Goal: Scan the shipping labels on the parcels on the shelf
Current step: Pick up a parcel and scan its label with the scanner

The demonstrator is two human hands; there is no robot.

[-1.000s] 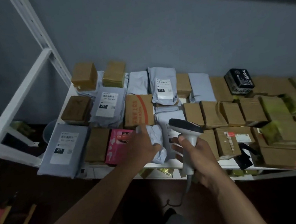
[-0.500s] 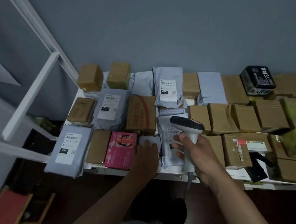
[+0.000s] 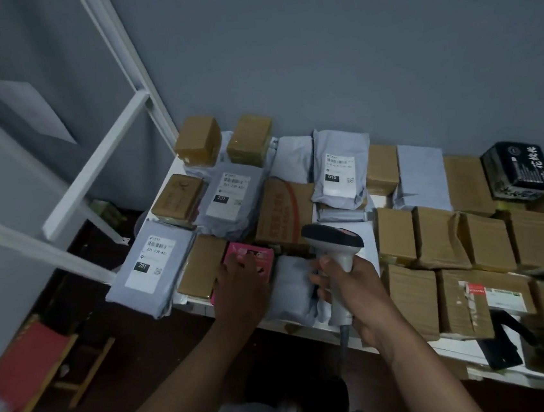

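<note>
Reaching left: left hand [image 3: 239, 286] has left the grey mailer [image 3: 292, 284], fingers now spread on pink box [image 3: 252, 258] at shelf [image 3: 310, 324] front. Right hand [image 3: 356, 291] grips scanner [image 3: 333, 243]. Pink box likely next.

pink box [image 3: 250, 268]: 1 | black packet [image 3: 517, 170]: 1 | scanner [image 3: 334, 249]: 1 | labelled grey mailers [image 3: 151, 264]: 3

Left hand [image 3: 239, 286] reaches forward, palm down, fingers spread, resting on pink rectangular box [image 3: 251, 258]. Right hand [image 3: 353, 293] grips handle of white handheld barcode scanner [image 3: 333, 243], fingers curled round it. Both forearms bare, extended.
</note>
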